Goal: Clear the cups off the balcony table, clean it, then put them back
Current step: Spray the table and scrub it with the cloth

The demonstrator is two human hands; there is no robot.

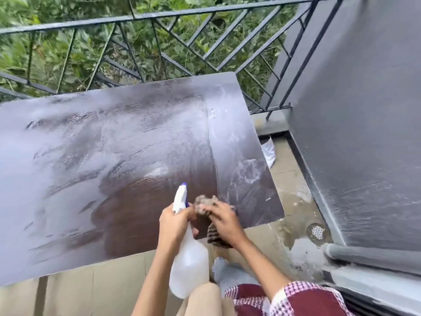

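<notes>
The biggest risk I see is streaking. The worktop is covered in milky wet smears across its left and far parts, and only a dark patch near the hands looks wiped. If that film dries before the cloth reaches it, marks would likely be left behind. A second risk is the grip on the spray bottle. The left hand has its fingers wrapped round the neck just below the trigger head, with the heavy body hanging off the near edge. Wet fingers could let it slip to the floor. The floor looks damp around the drain, so footing may be poor there. Spraying hard toward the far side could also send mist through the railing.

The right hand has its fingers curled down on the bunched cloth at the near right of the worktop. A striped tail of the cloth dangles over the near edge and could snag or drag.

The bottle's long axis runs near to far, with the nozzle at the far end aimed out over the worktop. The worktop's long axis runs left to right, with its right end skewed farther away. The cups are not in view, so it cannot be told where they were set.
</notes>
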